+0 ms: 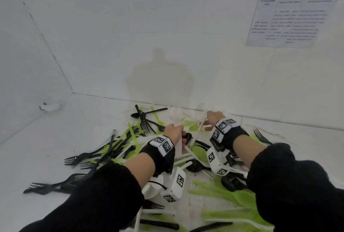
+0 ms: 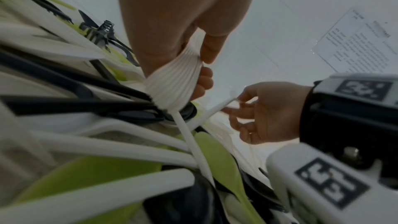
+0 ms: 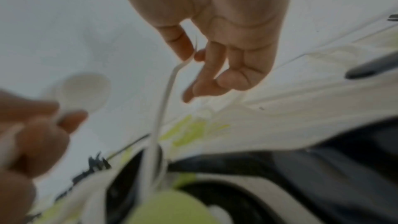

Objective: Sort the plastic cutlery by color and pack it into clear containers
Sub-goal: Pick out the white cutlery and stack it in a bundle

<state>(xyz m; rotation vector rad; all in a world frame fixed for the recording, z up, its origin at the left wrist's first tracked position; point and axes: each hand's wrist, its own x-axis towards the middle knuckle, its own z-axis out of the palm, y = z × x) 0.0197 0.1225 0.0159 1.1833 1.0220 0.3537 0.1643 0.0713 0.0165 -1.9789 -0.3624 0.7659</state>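
Note:
A heap of black, lime-green and white plastic cutlery (image 1: 130, 144) covers the white table (image 1: 55, 138). My left hand (image 1: 174, 132) grips a thick bundle of white cutlery handles (image 2: 174, 81), fingers wrapped round the stack (image 1: 177, 146). My right hand (image 1: 214, 118), near the back wall, pinches the end of one white piece (image 3: 170, 81) between thumb and forefinger; its other end still lies in the pile. In the left wrist view my right hand (image 2: 258, 113) holds that same white handle (image 2: 217, 108). The bundle's white spoon bowls (image 3: 84, 91) show blurred in the right wrist view.
White walls close in at the left and back (image 1: 130, 45). A printed sheet (image 1: 290, 21) is taped on the back wall at the right. Black forks (image 1: 78, 159) lie at the left, green pieces (image 1: 232, 198) at the front right. No container shows in any view.

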